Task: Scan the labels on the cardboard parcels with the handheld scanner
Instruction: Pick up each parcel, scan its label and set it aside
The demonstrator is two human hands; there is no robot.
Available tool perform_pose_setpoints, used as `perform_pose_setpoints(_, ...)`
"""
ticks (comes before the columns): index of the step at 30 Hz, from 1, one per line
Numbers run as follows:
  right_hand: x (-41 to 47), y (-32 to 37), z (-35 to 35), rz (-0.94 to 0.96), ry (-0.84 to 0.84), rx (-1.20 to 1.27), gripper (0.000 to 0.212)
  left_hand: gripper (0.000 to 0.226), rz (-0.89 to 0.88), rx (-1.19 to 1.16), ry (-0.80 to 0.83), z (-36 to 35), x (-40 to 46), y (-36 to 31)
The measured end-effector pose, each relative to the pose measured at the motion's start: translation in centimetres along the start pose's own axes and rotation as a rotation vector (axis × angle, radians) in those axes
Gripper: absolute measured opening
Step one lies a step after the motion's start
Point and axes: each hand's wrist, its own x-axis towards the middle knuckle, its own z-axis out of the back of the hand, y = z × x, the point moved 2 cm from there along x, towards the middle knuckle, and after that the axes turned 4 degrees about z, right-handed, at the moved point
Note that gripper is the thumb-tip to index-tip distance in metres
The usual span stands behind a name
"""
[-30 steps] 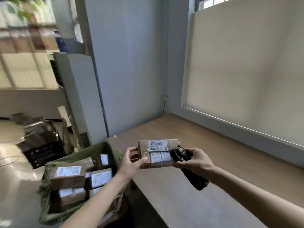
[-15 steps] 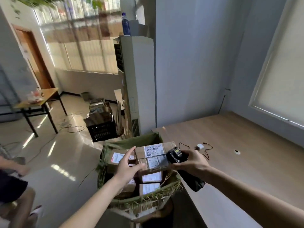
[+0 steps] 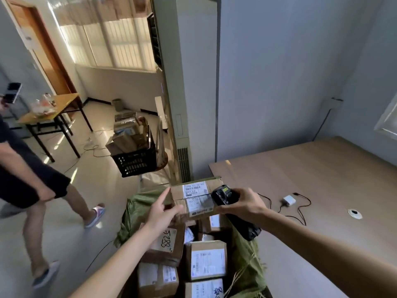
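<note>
Holding a cardboard parcel [image 3: 194,200] up over a green sack [image 3: 137,206], the left hand [image 3: 163,216] has its thumb on the near face and its forefinger stretched along the left end; the other fingers are behind the box and cannot be seen. The parcel's top carries a white label [image 3: 194,188] with a barcode, and a second label sits below it under clear tape. The right hand [image 3: 243,204] has its fingers wrapped round a black handheld scanner [image 3: 224,194], whose head touches the right end of the parcel with its small screen turned up; the scanner's lower body sticks out beneath the wrist.

Below the held box, the sack is full of more parcels [image 3: 207,260], most with white labels up, one with handwritten digits on it [image 3: 166,240]. The sack stands just left of a wooden desk [image 3: 322,168], on which lie a white charger [image 3: 289,200] with a black cable and a round cable port [image 3: 354,213].

On the floor farther left sits a black crate [image 3: 137,161] piled with cardboard, beside a tall standing air conditioner [image 3: 182,82]. At the far left, another person [image 3: 28,168] in dark shorts and slippers stands holding a phone [image 3: 12,92], near a small table [image 3: 53,108] by a wooden door.
</note>
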Motion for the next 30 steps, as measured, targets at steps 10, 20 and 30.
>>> perform_pose_setpoints(10, 11.0, -2.6, -3.0, -0.108, 0.045, -0.044, 0.047, 0.085, 0.116, -0.001, 0.073, -0.2, 12.9, 2.0)
perform_pose_setpoints(20, 18.6, -6.3, -6.1, -0.247, 0.079, -0.082, 0.05, 0.081, 0.232, 0.208, 0.147, -1.4, 22.5, 5.4)
perform_pose_setpoints(30, 19.3, -7.1, -5.0, -0.265, -0.002, -0.131, 0.043, 0.055, 0.097, 0.364, 0.095, 0.4, 24.7, 4.1)
